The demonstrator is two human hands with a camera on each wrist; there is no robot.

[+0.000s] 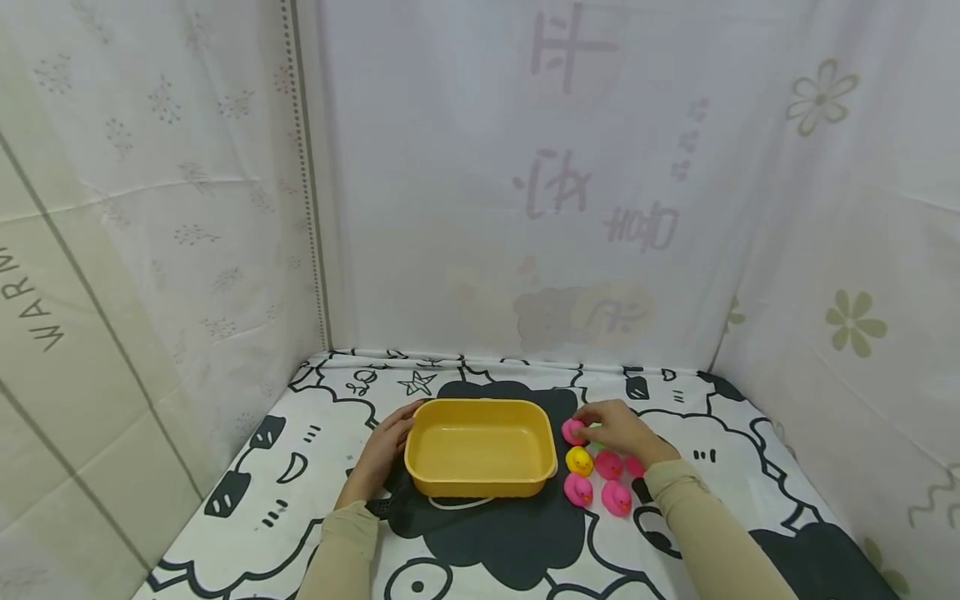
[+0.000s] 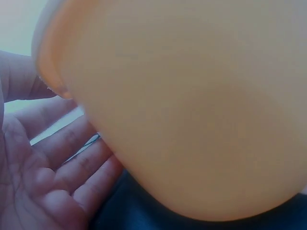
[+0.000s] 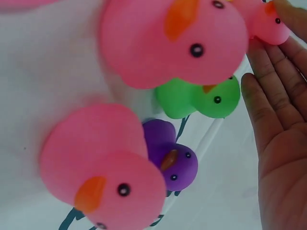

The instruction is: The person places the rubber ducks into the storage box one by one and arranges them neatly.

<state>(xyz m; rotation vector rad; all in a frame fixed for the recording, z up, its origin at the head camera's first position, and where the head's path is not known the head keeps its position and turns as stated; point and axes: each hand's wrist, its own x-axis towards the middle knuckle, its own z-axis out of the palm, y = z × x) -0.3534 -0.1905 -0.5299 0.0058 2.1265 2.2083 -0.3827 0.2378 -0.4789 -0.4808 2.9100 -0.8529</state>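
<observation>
A yellow plastic basin (image 1: 480, 448) stands at the middle of the table, its inside bare. My left hand (image 1: 386, 446) lies along its left end, fingers fairly straight against the side; their tips are hidden behind the basin wall (image 2: 192, 120) in the left wrist view. To the right of the basin, my right hand (image 1: 618, 427) pinches a small pink rubber duck (image 1: 573, 431) between thumb and fingers. In the right wrist view this held duck (image 3: 271, 26) shows at the top right, with a green duck (image 3: 218, 98) and a purple duck (image 3: 175, 160) nearby.
Close below my right hand sit a yellow duck (image 1: 579, 460) and several pink ducks (image 1: 617, 498). A pale handle (image 1: 461, 504) shows at the basin's front. The cloth (image 1: 262, 492) under everything has black-and-white cartoon prints. Pale curtains (image 1: 480, 167) hang behind and at both sides.
</observation>
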